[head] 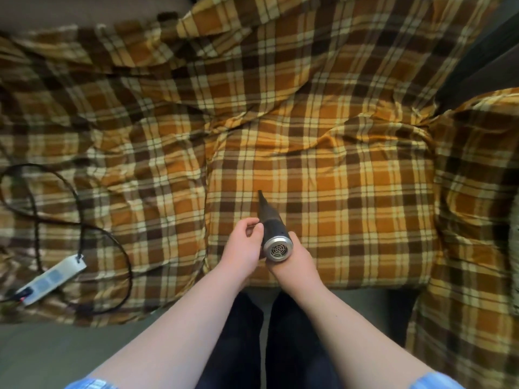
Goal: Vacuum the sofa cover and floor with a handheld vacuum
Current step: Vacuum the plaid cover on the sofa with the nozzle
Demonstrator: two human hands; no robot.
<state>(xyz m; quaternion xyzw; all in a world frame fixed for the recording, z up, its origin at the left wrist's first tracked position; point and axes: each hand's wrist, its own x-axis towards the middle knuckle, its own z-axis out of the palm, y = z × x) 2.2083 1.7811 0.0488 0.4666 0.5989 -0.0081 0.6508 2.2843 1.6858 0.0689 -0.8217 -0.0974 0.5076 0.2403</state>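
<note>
Sleeves point(90, 385), left hand point(242, 244), right hand point(293, 258) gripping vacuum point(271, 221), plaid cover point(351, 178), power strip point(52, 279)

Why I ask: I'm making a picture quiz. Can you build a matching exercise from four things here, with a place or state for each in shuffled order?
Things
1. vacuum
2. strip
3. cable
4. floor

Places or states
A. white, lying on the cover at the far left
B. black, looped over the cover
C. gripped by the right hand, nozzle pointing at the cover
D. grey, below the cover's front edge

Pairs: 1-C, 2-A, 3-B, 4-D
</note>
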